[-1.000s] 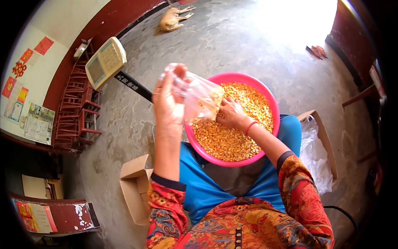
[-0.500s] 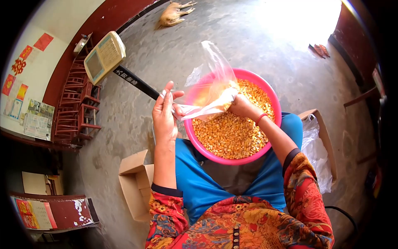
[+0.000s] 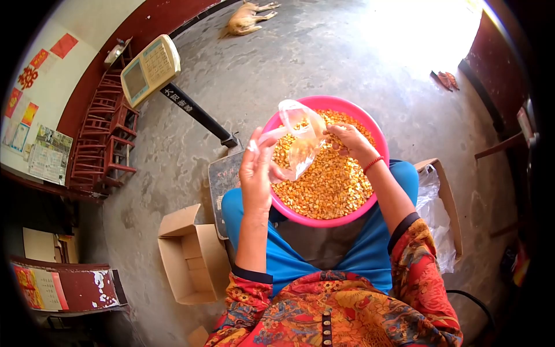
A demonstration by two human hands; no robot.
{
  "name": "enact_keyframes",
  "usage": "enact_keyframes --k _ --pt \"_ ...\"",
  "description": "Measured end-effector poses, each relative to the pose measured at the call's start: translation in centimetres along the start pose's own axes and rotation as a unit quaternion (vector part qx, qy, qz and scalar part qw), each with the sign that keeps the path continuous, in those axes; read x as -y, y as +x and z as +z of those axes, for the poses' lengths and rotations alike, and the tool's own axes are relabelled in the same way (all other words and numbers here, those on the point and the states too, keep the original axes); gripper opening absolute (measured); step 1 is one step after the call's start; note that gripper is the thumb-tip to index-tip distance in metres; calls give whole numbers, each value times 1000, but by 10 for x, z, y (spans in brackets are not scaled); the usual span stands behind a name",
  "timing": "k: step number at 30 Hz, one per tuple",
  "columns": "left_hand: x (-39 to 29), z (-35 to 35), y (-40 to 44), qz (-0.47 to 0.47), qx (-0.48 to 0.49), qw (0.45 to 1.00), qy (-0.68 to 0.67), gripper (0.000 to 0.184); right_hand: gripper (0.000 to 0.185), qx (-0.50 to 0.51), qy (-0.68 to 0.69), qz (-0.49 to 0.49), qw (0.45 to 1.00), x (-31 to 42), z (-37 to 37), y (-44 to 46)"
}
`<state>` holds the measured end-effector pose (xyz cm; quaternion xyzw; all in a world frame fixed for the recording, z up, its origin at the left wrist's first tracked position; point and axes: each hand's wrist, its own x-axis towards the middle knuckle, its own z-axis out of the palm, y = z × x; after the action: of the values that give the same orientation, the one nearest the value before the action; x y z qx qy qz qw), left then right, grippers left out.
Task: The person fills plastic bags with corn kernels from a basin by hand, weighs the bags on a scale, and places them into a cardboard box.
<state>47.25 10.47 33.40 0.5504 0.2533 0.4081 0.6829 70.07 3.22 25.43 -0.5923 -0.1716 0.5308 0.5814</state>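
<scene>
A pink plastic basin [image 3: 383,151] full of yellow corn kernels [image 3: 326,191] sits in front of me, between my knees. Over the kernels hangs a clear plastic bag [image 3: 305,147], its mouth partly spread. My left hand [image 3: 258,165] grips the bag's left edge, with some fingers raised and apart. On the other side, my right hand [image 3: 352,141] has its fingertips pinched at the bag's right edge, just above the corn; a red bracelet circles that wrist. The bag hides the tips of some fingers.
A platform scale stands left, with a display head [image 3: 150,69] on a black post [image 3: 196,113]. Beside my left leg is an open cardboard box [image 3: 191,263]; plastic bags [image 3: 435,217] fill another box at right. Red chairs [image 3: 107,136] line the wall. A dog [image 3: 245,20] lies ahead.
The bag has dropped lower and moved over the basin. My left hand has moved right, toward the basin. My right hand has shifted slightly to the right, with its fingers now at the bag's edge.
</scene>
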Motion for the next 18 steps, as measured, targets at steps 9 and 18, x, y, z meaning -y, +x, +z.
enact_keyframes --k 9,18 --pt "5 -117 15 -38 -110 957 265 11 21 -32 61 13 998 -12 0 7" --pt "-29 -7 27 161 23 875 456 24 21 -58 61 7 996 -12 3 9"
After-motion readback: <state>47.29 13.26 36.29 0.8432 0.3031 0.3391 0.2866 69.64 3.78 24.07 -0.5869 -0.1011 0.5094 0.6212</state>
